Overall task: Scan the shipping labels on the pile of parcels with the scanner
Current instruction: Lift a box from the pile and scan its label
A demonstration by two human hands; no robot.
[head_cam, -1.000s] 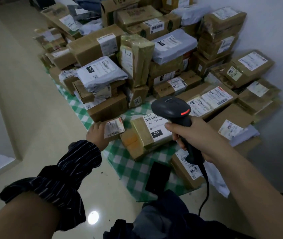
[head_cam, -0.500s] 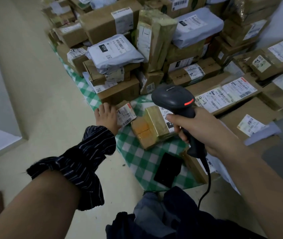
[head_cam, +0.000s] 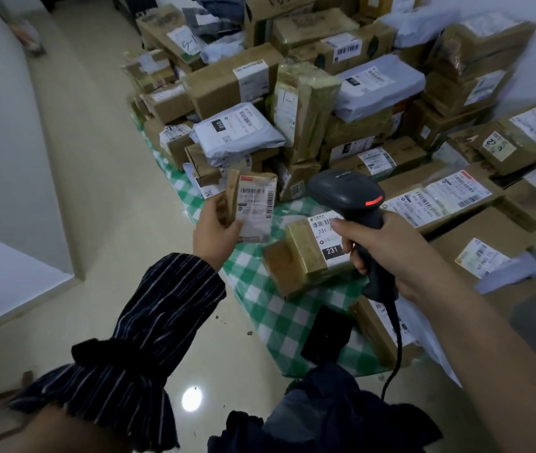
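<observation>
Left of the scanner (head_cam: 348, 194), my left hand (head_cam: 216, 230) grips a small parcel (head_cam: 253, 207), label up; my right hand (head_cam: 387, 246) clasps the scanner's handle.

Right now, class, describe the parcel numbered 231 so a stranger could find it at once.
Start at the green checked cloth under the pile of parcels. On its near part, in front of the pile, lies a tape-wrapped brown parcel beside the right hand gripping the scanner. Only its label shows a black 231 block.
</observation>
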